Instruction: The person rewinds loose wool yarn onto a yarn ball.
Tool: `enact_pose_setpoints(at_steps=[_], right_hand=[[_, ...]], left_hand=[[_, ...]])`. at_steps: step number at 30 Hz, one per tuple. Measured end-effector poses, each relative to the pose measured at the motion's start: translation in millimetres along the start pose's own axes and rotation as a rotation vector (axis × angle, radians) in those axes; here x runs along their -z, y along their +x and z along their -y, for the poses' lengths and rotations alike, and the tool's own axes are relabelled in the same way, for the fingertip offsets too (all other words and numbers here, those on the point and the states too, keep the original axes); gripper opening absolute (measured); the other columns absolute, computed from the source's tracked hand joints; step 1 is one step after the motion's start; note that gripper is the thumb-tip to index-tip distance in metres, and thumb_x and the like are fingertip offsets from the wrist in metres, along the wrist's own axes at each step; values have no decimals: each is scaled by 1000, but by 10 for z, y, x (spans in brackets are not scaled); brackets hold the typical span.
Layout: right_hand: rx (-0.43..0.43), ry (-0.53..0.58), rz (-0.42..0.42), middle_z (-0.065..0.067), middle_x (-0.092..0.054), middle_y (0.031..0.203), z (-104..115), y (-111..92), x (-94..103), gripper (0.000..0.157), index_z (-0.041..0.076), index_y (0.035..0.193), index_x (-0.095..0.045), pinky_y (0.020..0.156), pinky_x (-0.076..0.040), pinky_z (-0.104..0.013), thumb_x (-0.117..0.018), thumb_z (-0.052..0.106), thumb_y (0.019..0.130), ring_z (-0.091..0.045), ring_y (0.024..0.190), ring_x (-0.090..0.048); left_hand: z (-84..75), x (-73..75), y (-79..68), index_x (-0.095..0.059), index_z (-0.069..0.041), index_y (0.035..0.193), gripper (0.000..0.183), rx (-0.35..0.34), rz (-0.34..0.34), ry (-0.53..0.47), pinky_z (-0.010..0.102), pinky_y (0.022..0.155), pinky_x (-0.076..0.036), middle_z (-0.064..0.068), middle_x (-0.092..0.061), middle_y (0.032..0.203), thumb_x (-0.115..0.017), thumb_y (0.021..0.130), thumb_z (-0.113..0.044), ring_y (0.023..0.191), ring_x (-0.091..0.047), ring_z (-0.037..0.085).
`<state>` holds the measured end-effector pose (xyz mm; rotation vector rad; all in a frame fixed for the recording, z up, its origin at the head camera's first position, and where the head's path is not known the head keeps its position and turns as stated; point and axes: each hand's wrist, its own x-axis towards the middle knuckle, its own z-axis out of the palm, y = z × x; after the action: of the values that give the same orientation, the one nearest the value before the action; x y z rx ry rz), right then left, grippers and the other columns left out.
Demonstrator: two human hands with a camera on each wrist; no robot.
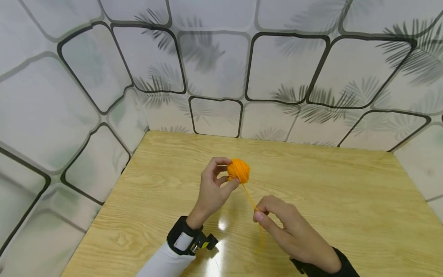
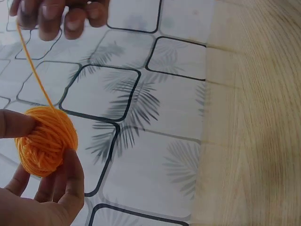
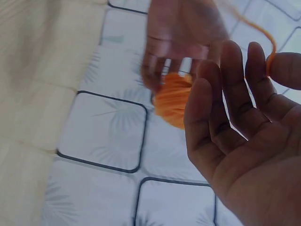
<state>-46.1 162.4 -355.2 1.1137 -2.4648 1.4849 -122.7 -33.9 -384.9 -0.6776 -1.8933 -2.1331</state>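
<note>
An orange ball of yarn (image 1: 238, 171) is held above the table by my left hand (image 1: 215, 188), its thumb on the near side and fingers round the far side. From the ball a single strand (image 1: 248, 197) runs down toward my right hand (image 1: 288, 227), which pinches it between thumb and forefinger. A loose tail of yarn hangs below that pinch. In the left wrist view the wound ball (image 2: 49, 141) shows between thumb and fingertips, with the strand stretched upward. The right wrist view shows the pinched strand (image 3: 263, 30); the right hand's fingers partly hide the ball (image 3: 171, 101).
Beneath both hands lies a light wood-grain table (image 1: 166, 169), with bright reflections near its front. A pale wall covering (image 1: 214, 65) with dark outlines and leaf prints stands behind and to the left. A black strap with a small device (image 1: 194, 238) circles the left wrist.
</note>
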Motion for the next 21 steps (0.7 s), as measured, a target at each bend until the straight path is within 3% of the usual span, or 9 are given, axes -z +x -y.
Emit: enact_pose_setpoints(at_steps=[6, 12, 16, 21], right_hand=[[-93, 9, -17, 8, -58, 87, 149, 93, 186, 16, 23, 95, -53, 72, -46, -30, -46, 9, 95, -8, 80, -55], [-130, 120, -109, -2, -57, 87, 207, 220, 363, 15, 14, 98, -55, 71, -48, -34, -42, 6, 96, -16, 80, -56], [-111, 197, -135, -7, -55, 81, 124, 387, 458, 14, 7, 100, -54, 69, -49, -34, -40, 5, 97, -21, 75, -56], [-229, 238, -153, -11, -45, 66, -78, 547, 493, 22, 5, 99, -55, 48, -45, -36, -42, 23, 98, -22, 51, -48]], left_hand=[[-164, -23, -13, -45, 8, 108, 38, 12, 48, 25, 44, 72, -51, 20, -49, 109, -64, 74, 10, 94, -52, 35], [-165, 24, -66, -46, 6, 108, 38, 73, 150, 39, 44, 72, -51, 18, -48, 110, -64, 75, 8, 96, -51, 36], [-165, 66, -115, -48, 1, 108, 37, 151, 302, 28, 43, 75, -50, 15, -49, 110, -65, 75, 6, 97, -51, 35], [-7, 95, -201, -48, -4, 111, 36, 193, 549, -83, 43, 75, -50, 13, -50, 112, -66, 79, -2, 99, -53, 30]])
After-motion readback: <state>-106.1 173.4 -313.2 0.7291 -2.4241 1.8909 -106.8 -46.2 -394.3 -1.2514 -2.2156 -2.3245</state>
